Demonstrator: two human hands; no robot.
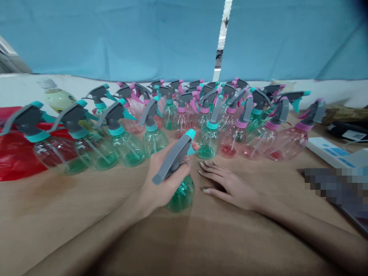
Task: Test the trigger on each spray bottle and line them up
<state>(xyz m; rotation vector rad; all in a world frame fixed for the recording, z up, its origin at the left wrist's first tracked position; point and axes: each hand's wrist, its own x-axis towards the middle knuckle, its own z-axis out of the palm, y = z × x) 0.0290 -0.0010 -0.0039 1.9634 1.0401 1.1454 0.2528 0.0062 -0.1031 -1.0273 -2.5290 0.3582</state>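
My left hand (161, 184) is wrapped round the neck of a green spray bottle (181, 195) with a grey and turquoise trigger head. This bottle is close to me, at the middle of the wooden table, and my fingers hide its collar. To its right, my right hand (230, 184) lies palm down on the tabletop with its fingers stretched out, holding nothing. Just beyond my hands stands another green spray bottle (207, 143). Beside that one is a pink spray bottle (229, 143) with a pink collar.
Several more green and pink spray bottles stand in rows across the back. A red plastic bag (17, 157) lies at the left, near a pale round bottle (61, 100). At the right are a white power strip (330, 151) and a dark pixelated object (342, 195). Blue cloth (129, 38) hangs behind.
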